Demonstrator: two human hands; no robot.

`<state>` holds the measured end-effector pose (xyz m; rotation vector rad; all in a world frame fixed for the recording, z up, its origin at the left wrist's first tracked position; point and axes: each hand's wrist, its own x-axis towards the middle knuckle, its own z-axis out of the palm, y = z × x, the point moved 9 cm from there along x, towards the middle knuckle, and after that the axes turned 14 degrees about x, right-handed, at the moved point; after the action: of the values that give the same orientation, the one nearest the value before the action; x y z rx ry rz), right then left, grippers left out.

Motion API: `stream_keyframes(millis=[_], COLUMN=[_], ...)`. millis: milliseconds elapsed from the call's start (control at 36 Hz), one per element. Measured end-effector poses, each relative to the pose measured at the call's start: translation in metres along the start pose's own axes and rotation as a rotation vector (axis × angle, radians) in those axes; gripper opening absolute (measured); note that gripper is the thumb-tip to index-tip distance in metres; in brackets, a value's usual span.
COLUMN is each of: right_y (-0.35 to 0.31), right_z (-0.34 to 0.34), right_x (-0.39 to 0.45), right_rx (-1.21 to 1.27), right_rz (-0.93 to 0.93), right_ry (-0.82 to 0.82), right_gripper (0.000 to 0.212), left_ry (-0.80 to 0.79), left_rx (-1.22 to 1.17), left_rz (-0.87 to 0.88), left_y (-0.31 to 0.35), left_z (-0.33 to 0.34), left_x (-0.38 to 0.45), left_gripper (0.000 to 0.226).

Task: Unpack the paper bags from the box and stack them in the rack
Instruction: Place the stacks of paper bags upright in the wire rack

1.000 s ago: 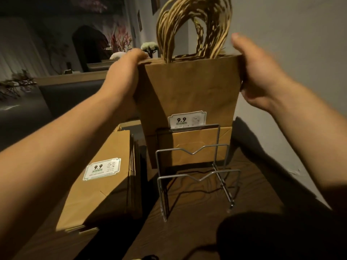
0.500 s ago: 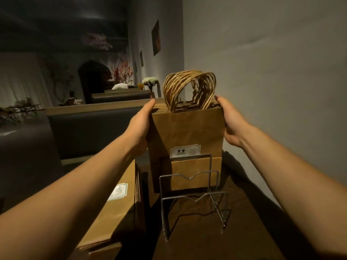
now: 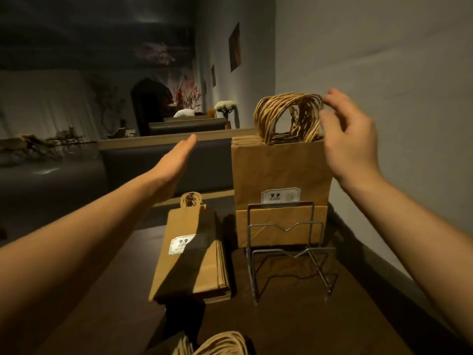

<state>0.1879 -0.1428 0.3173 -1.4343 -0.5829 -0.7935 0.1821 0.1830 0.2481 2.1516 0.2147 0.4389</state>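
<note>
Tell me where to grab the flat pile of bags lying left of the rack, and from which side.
Grip the flat pile of bags by its long side edges, one of the hands on each, coming down from above. It lies flat on the table, handles pointing away, so lifting by the handles would probably let the bags fan out. The wire rack stands close on its right, leaving little room there.

brown paper bags [image 3: 280, 175] upright in wire rack [image 3: 289, 254], second stack [image 3: 192, 254] flat beside

The bottom edge cuts off twisted handles [image 3: 217, 344]; small print under the label [image 3: 280, 195] is unreadable
</note>
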Motion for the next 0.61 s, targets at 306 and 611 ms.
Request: stream_keyframes(millis=[306,611], right_y=[0.005,0.148], right_z=[0.169,0.198], right_x=[-0.154,-0.225], right_rx=[0.015,-0.134], right_rz=[0.275,1.013], right_ry=[-0.709,-0.626], right_gripper=[0.049,0.069], left_ry=[-0.153,-0.225], left_rx=[0.209,-0.112], left_rz=[-0.353,-0.616], left_y=[-0.130,-0.193], left_z=[-0.016,0.031], left_x=[-0.084,-0.105], left_gripper=[0.079,0.042])
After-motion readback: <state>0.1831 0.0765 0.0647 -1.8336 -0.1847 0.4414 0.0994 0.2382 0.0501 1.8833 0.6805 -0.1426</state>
